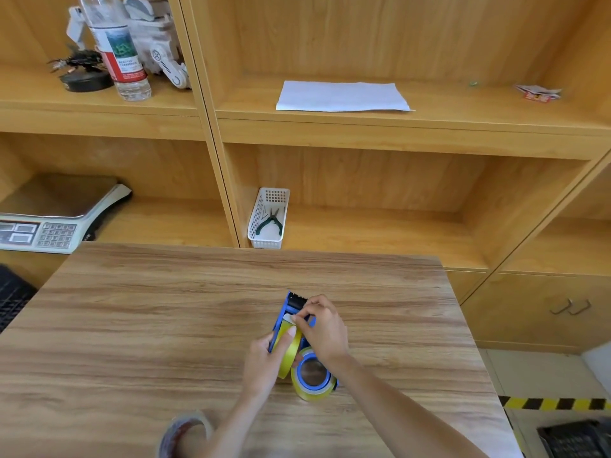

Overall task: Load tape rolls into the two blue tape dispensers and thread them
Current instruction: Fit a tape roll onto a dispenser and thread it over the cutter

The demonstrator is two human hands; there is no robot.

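Note:
A blue tape dispenser point(290, 309) lies on the wooden table point(165, 309), its black cutter end pointing away from me. A yellow tape roll point(289, 353) sits in it on edge. My left hand point(264, 361) grips that roll and the dispenser's side, thumb on the roll's top. My right hand point(322, 328) pinches the white tape end point(288, 318) near the dispenser's front. A second blue dispenser with a yellowish roll point(313, 375) rests just under my right wrist, its handle hidden.
A clear tape roll point(185, 434) lies by my left forearm at the table's near edge. Behind the table stand wooden shelves with a white basket holding pliers point(268, 219), a weighing scale point(49, 223), a water bottle point(119, 47) and a white sheet point(342, 95).

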